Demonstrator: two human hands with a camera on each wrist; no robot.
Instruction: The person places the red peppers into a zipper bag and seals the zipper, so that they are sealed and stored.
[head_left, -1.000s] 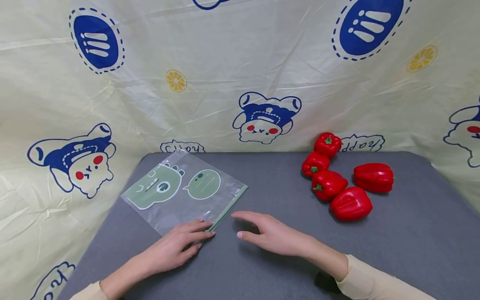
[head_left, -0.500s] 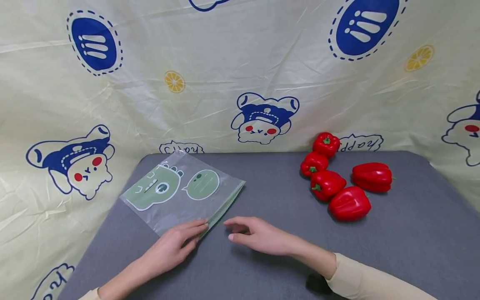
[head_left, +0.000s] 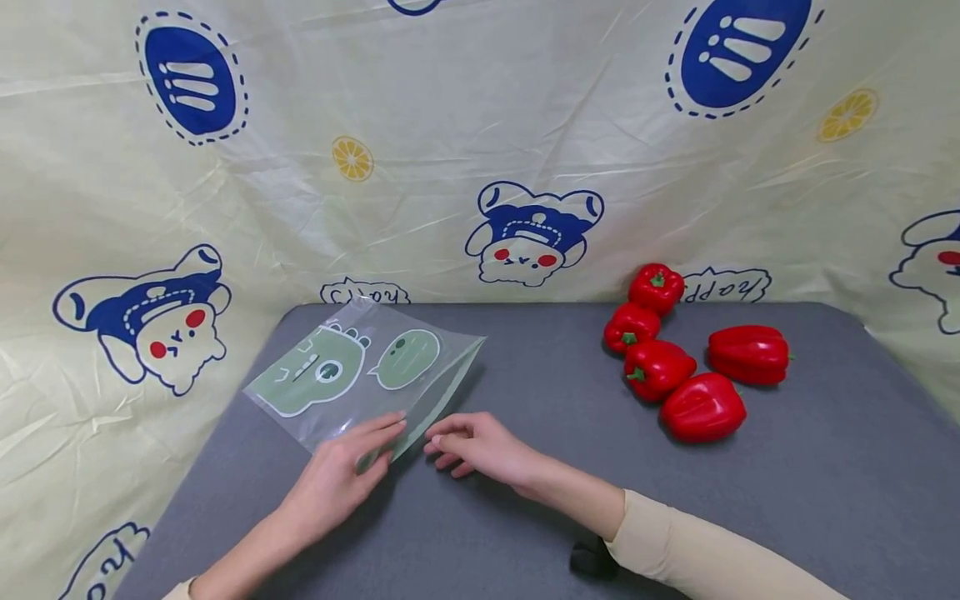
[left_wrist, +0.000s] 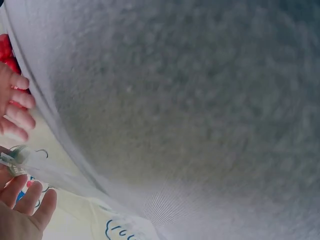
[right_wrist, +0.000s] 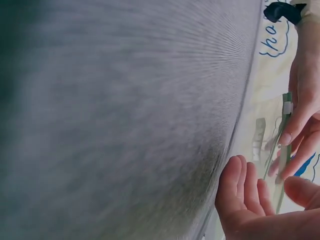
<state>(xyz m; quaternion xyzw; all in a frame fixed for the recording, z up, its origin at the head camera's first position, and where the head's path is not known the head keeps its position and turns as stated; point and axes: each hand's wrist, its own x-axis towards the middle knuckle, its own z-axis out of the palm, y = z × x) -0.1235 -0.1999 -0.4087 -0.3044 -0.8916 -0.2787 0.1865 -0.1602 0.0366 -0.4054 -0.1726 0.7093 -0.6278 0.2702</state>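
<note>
A clear zip bag (head_left: pixel 360 408) with green cartoon prints lies on the grey table, its green-edged mouth raised toward me. My left hand (head_left: pixel 337 479) pinches that edge near its close corner; in the right wrist view the green zip strip (right_wrist: pixel 285 117) runs between the thumb and fingers of the left hand (right_wrist: pixel 306 115). My right hand (head_left: pixel 483 450) hovers just right of the bag's mouth, fingers loosely bent, nothing in it. Its palm and fingers also show in the right wrist view, beside the strip.
Several red bell peppers stand at the back right, the nearest pepper (head_left: pixel 702 408) in front of a pepper lying on its side (head_left: pixel 747 356). A printed curtain (head_left: pixel 420 225) hangs behind the grey table (head_left: pixel 555 358). A black device (head_left: pixel 592 560) sits under my right wrist.
The bag's green edge has lifted off the table and its mouth has parted slightly. My left hand now pinches the edge; my right hand has moved left, close to it.
</note>
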